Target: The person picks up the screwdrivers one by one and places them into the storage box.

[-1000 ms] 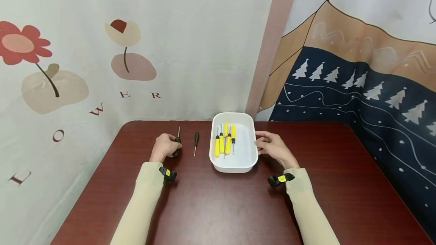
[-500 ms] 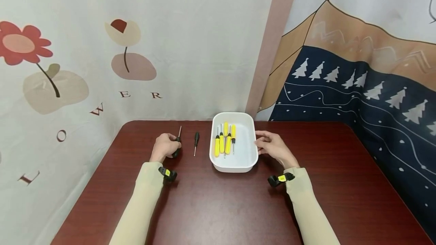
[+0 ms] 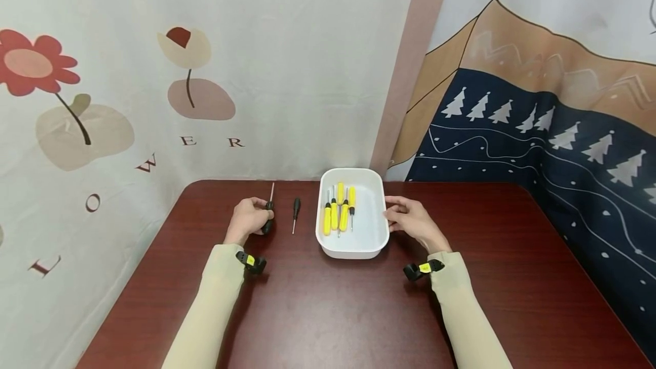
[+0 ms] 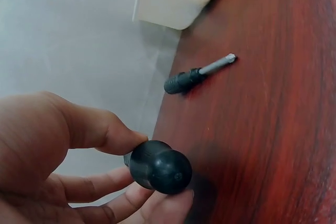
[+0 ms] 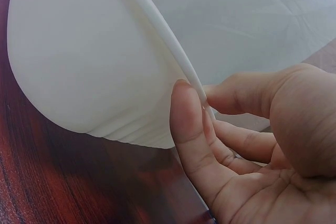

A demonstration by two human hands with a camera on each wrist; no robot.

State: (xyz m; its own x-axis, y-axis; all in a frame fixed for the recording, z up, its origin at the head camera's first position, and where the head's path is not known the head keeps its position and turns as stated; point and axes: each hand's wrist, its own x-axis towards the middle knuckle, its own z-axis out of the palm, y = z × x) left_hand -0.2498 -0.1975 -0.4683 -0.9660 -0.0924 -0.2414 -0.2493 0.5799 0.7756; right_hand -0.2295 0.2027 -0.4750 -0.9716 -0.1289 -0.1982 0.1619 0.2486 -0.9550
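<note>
My left hand (image 3: 247,218) holds a black-handled screwdriver (image 3: 267,225) between thumb and fingers, its shaft toward the table's far edge. In the left wrist view the rounded end of that handle (image 4: 170,171) faces the camera, and the shaft is hidden. To its right a second, smaller black screwdriver (image 3: 296,209) lies on the table. My right hand (image 3: 414,224) is at the right side of a white plastic tray (image 3: 368,215); up close, its thumb and a finger (image 5: 186,114) pinch the rim. Several yellow-handled screwdrivers (image 3: 334,216) lie in the tray's left half.
Everything stands near the far edge of a dark red-brown table (image 3: 328,312). Behind it hangs a pale curtain (image 3: 287,73) with printed flowers, and at the right a navy one (image 3: 492,147) with white trees.
The black screwdriver in my left hand has shifted a little toward the far edge, and its shaft points slightly more to the right. My right hand and the tray look unchanged.
</note>
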